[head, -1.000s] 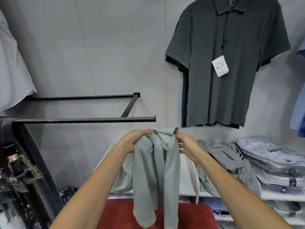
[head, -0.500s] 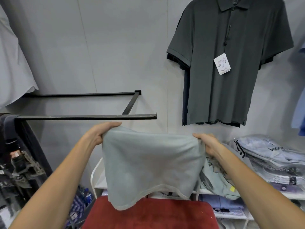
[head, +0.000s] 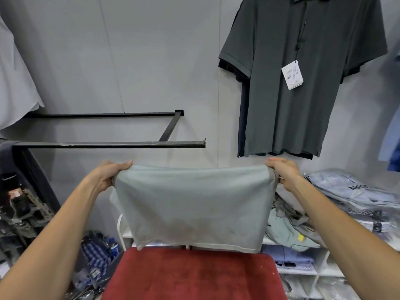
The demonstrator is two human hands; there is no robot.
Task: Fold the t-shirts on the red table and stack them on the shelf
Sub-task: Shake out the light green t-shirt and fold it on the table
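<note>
A pale grey-green t-shirt hangs stretched flat in the air above the red table. My left hand grips its upper left corner and my right hand grips its upper right corner. The shirt's bottom hem hangs just above the table's far edge. Behind it stands the white shelf, whose top holds loose grey and green shirts to the right of the held one.
Bagged folded shirts are piled on the shelf's right end. A dark polo hangs on the wall above. A black metal rail juts out on the left. Bottles and clutter lie on the floor at left.
My hands have moved apart and spread the bunched shirt out into a flat, taut sheet. It now hangs wider and lower toward the table.
</note>
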